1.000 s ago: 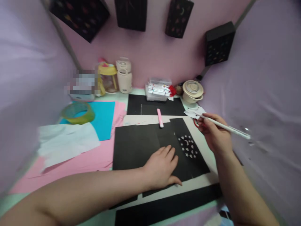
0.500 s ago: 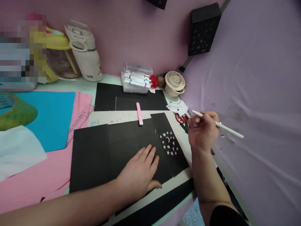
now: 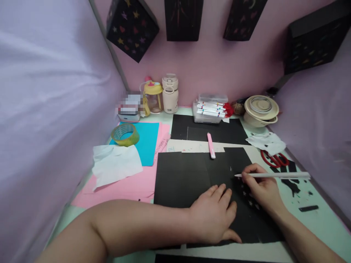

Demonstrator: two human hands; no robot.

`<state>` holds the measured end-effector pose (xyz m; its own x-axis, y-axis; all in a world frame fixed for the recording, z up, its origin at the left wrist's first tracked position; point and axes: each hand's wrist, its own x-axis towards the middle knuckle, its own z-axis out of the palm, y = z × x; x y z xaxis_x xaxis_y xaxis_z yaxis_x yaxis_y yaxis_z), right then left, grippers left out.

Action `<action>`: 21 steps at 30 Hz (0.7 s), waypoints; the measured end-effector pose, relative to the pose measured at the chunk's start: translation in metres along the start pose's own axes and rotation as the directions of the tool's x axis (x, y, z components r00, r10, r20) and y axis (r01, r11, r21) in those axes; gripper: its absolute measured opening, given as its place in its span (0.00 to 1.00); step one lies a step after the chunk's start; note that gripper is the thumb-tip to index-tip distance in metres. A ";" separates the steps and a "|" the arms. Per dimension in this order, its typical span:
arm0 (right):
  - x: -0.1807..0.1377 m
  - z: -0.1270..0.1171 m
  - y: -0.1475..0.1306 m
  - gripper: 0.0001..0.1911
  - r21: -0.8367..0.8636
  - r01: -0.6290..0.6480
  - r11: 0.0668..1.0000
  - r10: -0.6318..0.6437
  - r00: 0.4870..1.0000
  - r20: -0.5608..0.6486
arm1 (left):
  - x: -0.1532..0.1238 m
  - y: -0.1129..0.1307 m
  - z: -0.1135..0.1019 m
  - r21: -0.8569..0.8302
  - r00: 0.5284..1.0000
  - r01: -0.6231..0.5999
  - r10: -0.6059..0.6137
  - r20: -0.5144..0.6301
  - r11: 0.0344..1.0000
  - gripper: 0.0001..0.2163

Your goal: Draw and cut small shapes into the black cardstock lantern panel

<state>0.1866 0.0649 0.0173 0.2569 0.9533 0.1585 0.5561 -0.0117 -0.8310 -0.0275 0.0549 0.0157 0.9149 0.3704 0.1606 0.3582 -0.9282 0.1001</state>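
Note:
My left hand [image 3: 214,213] lies flat with its fingers spread on a large sheet of black card [image 3: 181,179]. A slim white pen [image 3: 279,175] is pinched between the thumb and fingers of my right hand [image 3: 264,190], its tip at the right part of the card. Small cut-out stars and hearts [image 3: 248,199] show there, partly hidden under that hand. A pink craft knife [image 3: 211,146] rests at the card's far edge.
Behind lies another black sheet [image 3: 179,128] under a box of markers [image 3: 210,111]. At right are red-handled scissors [image 3: 274,159], black scraps [image 3: 292,182] and a lidded bowl [image 3: 260,113]. Tape [image 3: 133,138] sits on blue card [image 3: 148,146] at left. Black boxes [image 3: 183,22] hang above.
My right hand has brought the pen from the right side down to the black card. My left hand stays flat on the card. The view has turned left and widened.

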 end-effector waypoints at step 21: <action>-0.009 -0.034 -0.033 0.08 0.243 0.298 0.923 -0.129 0.836 -0.534 | 0.013 -0.023 -0.030 -0.061 0.988 -0.003 -0.006 -0.153 0.998 0.17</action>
<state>0.1928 0.0465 0.0611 0.5652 0.6370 0.5241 0.3975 0.3464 -0.8497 -0.0292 0.0817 0.0454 0.8735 0.3768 0.3083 0.3431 -0.9257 0.1593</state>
